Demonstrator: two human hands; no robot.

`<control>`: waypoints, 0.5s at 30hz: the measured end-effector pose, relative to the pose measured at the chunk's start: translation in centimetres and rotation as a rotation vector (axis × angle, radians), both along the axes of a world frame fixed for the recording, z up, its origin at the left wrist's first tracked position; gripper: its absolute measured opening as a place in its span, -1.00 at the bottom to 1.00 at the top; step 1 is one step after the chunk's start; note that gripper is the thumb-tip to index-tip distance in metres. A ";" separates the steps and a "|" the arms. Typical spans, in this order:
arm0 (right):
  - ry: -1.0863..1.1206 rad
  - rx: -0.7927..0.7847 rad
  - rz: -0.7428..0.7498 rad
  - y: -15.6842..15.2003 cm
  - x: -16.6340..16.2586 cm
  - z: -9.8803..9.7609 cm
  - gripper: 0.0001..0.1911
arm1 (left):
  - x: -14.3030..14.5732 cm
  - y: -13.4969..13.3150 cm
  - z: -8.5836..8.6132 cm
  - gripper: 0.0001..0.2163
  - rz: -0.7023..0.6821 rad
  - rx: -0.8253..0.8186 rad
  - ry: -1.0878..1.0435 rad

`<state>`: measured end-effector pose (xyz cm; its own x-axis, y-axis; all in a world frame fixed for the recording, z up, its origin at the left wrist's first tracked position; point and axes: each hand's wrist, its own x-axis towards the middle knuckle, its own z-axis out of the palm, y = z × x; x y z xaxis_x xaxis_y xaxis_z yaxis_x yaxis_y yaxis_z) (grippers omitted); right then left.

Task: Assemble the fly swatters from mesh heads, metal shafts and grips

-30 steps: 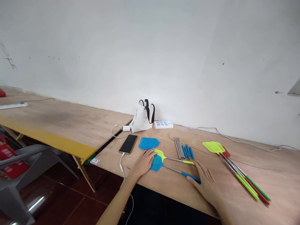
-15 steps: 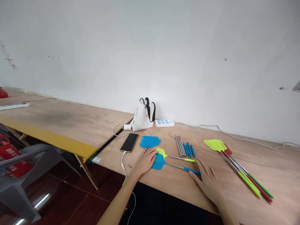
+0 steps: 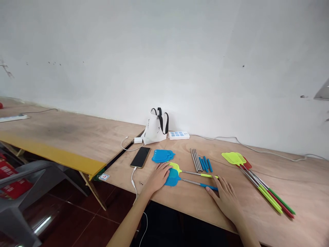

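My left hand (image 3: 158, 176) lies flat over the heads of two fly swatters, its fingers stretched out and partly covering them. One is a yellow-green fly swatter (image 3: 175, 167), the other a blue fly swatter (image 3: 171, 178) overlapping it. Their metal shafts run right toward my right hand (image 3: 226, 197), which rests open on the table at the ends of the two handles. Its fingertips touch or nearly touch the grips. Behind them lie loose blue swatter heads (image 3: 162, 155), several metal tubes (image 3: 195, 160) and several short blue grips (image 3: 206, 164).
Several assembled swatters (image 3: 267, 188) in yellow-green, red and green lie on the right. A phone (image 3: 140, 157) on a cable, a white bag (image 3: 155, 128) and a power strip (image 3: 179, 135) stand left and back. A grey chair (image 3: 46, 178) is beside the yellow-edged table (image 3: 84, 161).
The view has shifted slightly, so everything sits a little further left. Both hands stay resting in the same places on the swatters and table.
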<state>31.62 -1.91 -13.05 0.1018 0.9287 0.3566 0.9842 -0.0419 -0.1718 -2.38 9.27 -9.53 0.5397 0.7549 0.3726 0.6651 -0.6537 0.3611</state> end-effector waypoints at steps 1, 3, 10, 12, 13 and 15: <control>0.004 0.002 -0.001 0.0 0.0 0.0 -0.23 | 0.0 0.0 0.0 -0.65 -0.001 -0.001 -0.002; 0.009 0.006 -0.003 0.0 -0.1 0.1 -0.24 | 0.0 0.0 0.0 -0.65 -0.002 0.004 -0.005; -0.003 0.000 -0.006 -0.1 -0.2 0.3 -0.24 | 0.0 -0.2 0.4 -0.66 -0.004 0.022 0.004; -0.002 -0.002 -0.010 -0.1 -0.2 0.3 -0.24 | 0.0 -0.2 0.6 -0.66 -0.004 0.024 0.005; -0.001 -0.003 -0.010 -0.1 -0.2 0.3 -0.24 | 0.0 -0.3 0.6 -0.66 -0.004 0.024 0.008; 0.001 0.000 -0.005 -0.1 -0.2 0.2 -0.25 | 0.0 -0.3 0.7 -0.65 -0.003 0.022 0.013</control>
